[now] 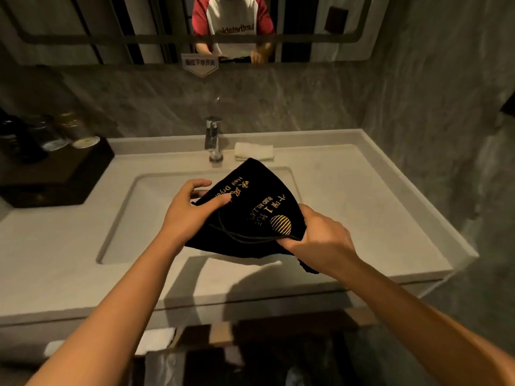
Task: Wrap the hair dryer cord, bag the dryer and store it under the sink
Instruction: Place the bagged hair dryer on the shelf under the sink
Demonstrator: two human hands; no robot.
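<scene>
A black drawstring bag (250, 196) with gold "Hair Dryer" lettering hangs flat over the white sink basin (145, 207). My left hand (189, 213) grips its left edge, thumb on top of the cloth. My right hand (320, 238) pinches the bag's near right corner, where the black drawstring runs. The hair dryer and its cord are not in view.
A chrome tap (213, 140) stands behind the basin with a folded white cloth (253, 151) beside it. A dark tray (55, 174) with glasses sits at the counter's left. An open shelf (223, 358) lies below the counter. A mirror (111, 29) shows a person's reflection.
</scene>
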